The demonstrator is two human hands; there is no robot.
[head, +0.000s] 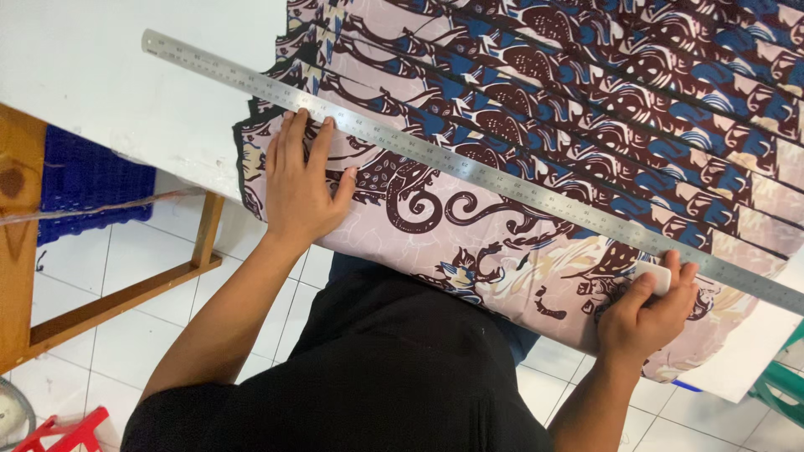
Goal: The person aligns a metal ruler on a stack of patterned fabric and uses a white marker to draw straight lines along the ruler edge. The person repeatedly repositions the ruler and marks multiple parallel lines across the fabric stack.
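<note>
- Patterned fabric [536,167] lies spread over a white table [100,84]; near edge hangs off the table toward the person's body. Print: pale pink ground with dark brown scrolls near the edge, blue and maroon bands farther up.
- Long steel ruler [469,172] lies diagonally across the cloth, from the bare tabletop at upper left down to the right edge of view.
- Left hand [300,180] is flat and open, fingers spread, palm down on the fabric; fingertips touch the ruler's near edge. It grips nothing, only presses cloth and ruler in place.
- Right hand [645,314] is curled closed around a small white piece, looks like tailor's chalk [657,276], pinched between thumb and fingers. The chalk's top edge sits just beside the ruler's near edge.
- Step in hand, as I judge it: marking a straight line along the ruler, with the chalk at the right-hand end of it.
- No chalk line is legible on the print; cannot tell how much is already drawn.
- Next move calls for steady downward pressure from the left hand so the ruler does not pivot, and the chalk kept tight to the steel edge while it travels.
- Risk: the overhanging cloth may drag or wrinkle under the ruler.
- Below: tiled floor [126,335], wooden table frame [117,301], blue crate [84,180].
</note>
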